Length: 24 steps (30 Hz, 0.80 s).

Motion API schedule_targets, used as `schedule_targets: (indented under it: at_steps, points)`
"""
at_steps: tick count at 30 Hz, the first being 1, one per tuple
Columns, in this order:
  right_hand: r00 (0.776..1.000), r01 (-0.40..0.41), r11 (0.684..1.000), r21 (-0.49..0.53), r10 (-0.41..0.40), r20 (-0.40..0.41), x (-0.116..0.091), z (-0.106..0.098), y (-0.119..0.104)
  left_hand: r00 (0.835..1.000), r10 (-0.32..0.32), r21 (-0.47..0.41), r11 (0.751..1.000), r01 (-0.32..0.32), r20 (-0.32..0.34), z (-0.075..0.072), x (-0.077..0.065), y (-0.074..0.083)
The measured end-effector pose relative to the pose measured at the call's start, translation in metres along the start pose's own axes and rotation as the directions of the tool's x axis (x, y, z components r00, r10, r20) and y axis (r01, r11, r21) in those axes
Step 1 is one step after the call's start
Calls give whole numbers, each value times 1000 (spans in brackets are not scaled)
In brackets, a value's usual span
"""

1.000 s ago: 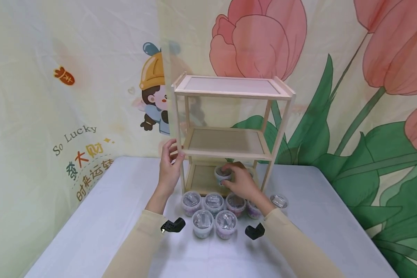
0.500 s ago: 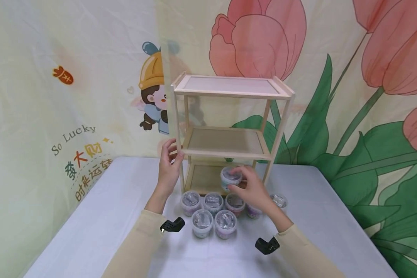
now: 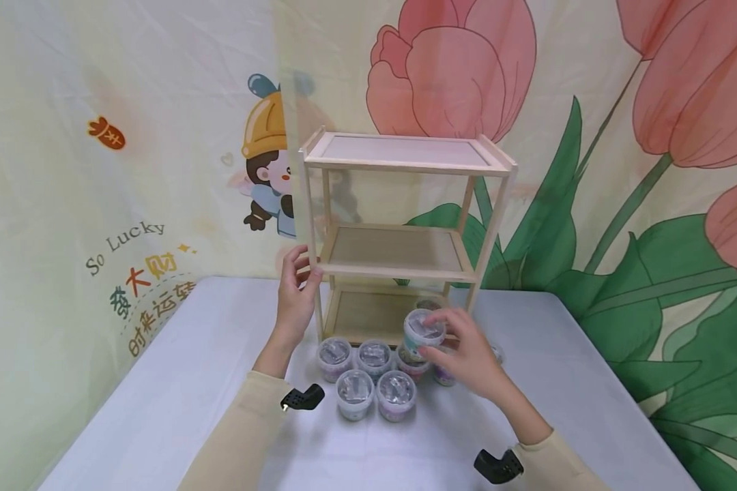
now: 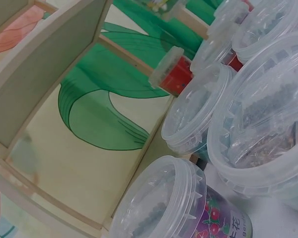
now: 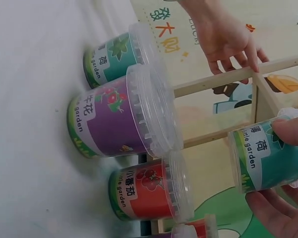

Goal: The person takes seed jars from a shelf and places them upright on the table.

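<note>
My right hand point(image 3: 467, 354) pinches a small plastic tub with a clear lid point(image 3: 422, 334) between thumb and fingers, just in front of the rack's bottom shelf. In the right wrist view this tub point(image 5: 268, 153) has a teal "little garden" label with a leaf. My left hand point(image 3: 296, 293) holds the left front post of a three-tier wooden rack point(image 3: 393, 271), near its middle shelf. Several similar lidded tubs point(image 3: 354, 392) stand in front of the rack; purple point(image 5: 107, 116), red point(image 5: 144, 191) and teal labels show in the right wrist view.
On the bottom shelf a red tub point(image 4: 174, 72) stands toward the right. The rack's middle and top shelves rise above my hands. A white cloth point(image 3: 190, 409) covers the table, with a printed curtain point(image 3: 221, 102) behind.
My right hand has drawn the teal tub from over the bottom shelf toward me and to the right. My left hand stays on the rack's post.
</note>
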State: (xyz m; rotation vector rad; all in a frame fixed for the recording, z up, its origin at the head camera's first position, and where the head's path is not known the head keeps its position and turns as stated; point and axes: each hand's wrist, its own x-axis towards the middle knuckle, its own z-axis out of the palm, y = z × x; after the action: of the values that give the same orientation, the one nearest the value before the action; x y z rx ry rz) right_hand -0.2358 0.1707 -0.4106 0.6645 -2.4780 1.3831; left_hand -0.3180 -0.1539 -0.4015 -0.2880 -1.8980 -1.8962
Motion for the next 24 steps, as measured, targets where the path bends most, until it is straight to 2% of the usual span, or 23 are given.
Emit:
schedule_targets:
  at_steps: [6,13,20,24]
  points:
    - [1000,-14,1000,10,14,6,-18,-4,3,1000,-23,-5,1000,23,8,-1,2,-3]
    - [999,-33,999,-19,32,-28,-38,-9,13,998,-58,0,998,58,11,0,2,-1]
    - [997,-71,997,-22,70,-26,-55,-8,18,1000,2,9,1000,-2,3,-1,0,0]
    - [992,-123,992,-30,123,-17,-62,-5,21,1000,4,9,1000,-4,2,-1,1,-1]
